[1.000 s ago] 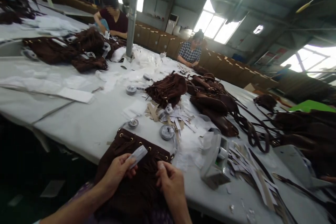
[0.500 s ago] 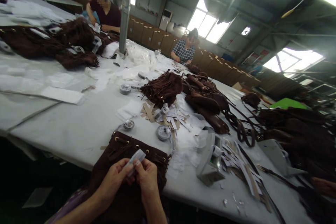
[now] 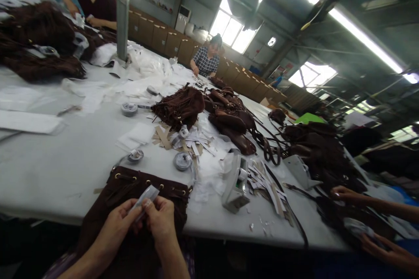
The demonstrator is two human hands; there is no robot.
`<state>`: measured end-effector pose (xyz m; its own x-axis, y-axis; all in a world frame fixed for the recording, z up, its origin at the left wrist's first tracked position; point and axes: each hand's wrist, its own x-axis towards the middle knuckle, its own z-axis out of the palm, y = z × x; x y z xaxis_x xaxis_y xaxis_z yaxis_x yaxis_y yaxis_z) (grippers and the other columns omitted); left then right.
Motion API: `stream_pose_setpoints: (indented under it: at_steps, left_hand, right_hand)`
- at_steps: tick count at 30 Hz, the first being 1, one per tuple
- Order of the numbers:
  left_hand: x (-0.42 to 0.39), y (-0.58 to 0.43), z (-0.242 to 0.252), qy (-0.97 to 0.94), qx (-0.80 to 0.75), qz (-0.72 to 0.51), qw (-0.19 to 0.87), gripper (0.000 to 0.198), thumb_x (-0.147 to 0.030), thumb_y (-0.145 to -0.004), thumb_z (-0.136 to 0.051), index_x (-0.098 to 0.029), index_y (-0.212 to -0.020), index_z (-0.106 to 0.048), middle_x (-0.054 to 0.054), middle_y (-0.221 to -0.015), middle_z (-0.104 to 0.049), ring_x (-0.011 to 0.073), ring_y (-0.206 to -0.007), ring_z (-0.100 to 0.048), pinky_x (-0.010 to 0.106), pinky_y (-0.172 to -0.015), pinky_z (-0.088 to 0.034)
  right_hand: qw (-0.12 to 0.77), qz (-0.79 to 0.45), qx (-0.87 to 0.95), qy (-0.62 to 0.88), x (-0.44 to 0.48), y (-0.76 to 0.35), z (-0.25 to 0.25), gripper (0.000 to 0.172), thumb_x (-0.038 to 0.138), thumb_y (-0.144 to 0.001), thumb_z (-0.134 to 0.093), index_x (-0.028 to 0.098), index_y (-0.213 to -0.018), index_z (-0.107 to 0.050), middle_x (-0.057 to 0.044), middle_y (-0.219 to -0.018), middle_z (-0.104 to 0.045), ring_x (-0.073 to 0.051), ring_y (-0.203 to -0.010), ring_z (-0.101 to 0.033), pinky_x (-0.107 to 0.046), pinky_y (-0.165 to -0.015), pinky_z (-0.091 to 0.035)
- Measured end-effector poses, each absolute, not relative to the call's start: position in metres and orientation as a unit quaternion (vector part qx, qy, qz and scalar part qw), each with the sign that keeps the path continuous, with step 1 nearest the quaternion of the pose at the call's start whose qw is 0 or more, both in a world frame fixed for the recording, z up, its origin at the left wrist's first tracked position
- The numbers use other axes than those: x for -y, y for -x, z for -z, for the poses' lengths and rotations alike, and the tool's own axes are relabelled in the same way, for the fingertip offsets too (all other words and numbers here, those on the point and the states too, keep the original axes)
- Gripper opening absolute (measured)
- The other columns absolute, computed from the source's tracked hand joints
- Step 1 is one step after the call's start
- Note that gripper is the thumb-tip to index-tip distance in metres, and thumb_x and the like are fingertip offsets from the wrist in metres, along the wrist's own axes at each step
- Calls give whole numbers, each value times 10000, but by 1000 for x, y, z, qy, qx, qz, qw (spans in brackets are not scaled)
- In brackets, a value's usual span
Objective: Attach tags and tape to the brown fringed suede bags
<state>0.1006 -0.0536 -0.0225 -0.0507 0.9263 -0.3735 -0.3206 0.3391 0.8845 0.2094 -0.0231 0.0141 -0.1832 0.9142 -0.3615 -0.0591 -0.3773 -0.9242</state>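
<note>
A dark brown bag (image 3: 131, 183) with brass eyelets along its top lies at the near table edge and hangs over it. Above it, my left hand (image 3: 119, 222) pinches a translucent whitish strip (image 3: 149, 194). My right hand (image 3: 161, 216) grips the same strip from the other side, thumb on top. The fingertips under the strip are partly hidden. Two wrapped grey rolls, one at the bag's top left corner (image 3: 135, 155) and one beyond its top edge (image 3: 182, 161), lie on the table.
A grey tape dispenser (image 3: 236, 185) stands right of the bag, beside paper strips (image 3: 266, 183). Brown fringed bags (image 3: 183, 107) lie farther back. At the right edge, another person's hands (image 3: 373, 244) hold something wrapped. Two people sit across the table (image 3: 78, 139).
The view has swung right, so the table things appear farther left. Another person's hands and forearms show more fully at the right. My hands still hold the strip.
</note>
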Motion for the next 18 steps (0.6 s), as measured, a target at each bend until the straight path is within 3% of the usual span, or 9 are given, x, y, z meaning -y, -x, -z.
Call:
stream_pose_setpoints:
  at_steps: [3,6,10,14,18]
  left_hand:
    - [55,-101,22,-282,-534,-499,622,404,-492,-687,-695,-138,-876,-643,-11,-560,-588,126,-494,-494,204,-449,-393]
    - [58,-100,22,-275,-513,-504,638,386,-466,-702,-699,-144,-908,-648,0,-622,-609,126,-543,-506,206,-491,-420]
    - [60,-99,23,-275,-493,-506,653,355,-466,-736,-673,-147,-889,-653,6,-662,-611,127,-579,-509,217,-536,-440]
    - [59,-99,29,-310,-533,-487,619,359,-489,-724,-675,-146,-828,-647,-15,-582,-581,119,-519,-487,200,-479,-399]
    - [59,-100,35,-292,-549,-492,609,367,-487,-712,-686,-158,-863,-631,-14,-640,-616,115,-516,-500,196,-475,-411]
  right_hand:
    - [360,-632,441,526,23,-211,-11,417,550,-702,-656,137,-667,-615,57,-444,-480,-39,-327,-302,-195,-318,-190]
    - [352,-613,459,538,24,-216,-10,440,563,-745,-635,124,-716,-624,32,-512,-558,-65,-381,-428,-194,-354,-297]
    - [352,-573,478,565,28,-219,-12,322,439,-877,-557,126,-922,-617,3,-807,-638,-118,-636,-601,-245,-557,-505]
    - [365,-537,489,583,31,-221,-12,291,387,-890,-554,139,-1036,-597,-21,-998,-620,-178,-825,-620,-324,-697,-542]
    - [394,-478,484,618,23,-275,-23,332,439,-881,-539,141,-1009,-612,-16,-827,-637,-113,-634,-581,-260,-574,-495]
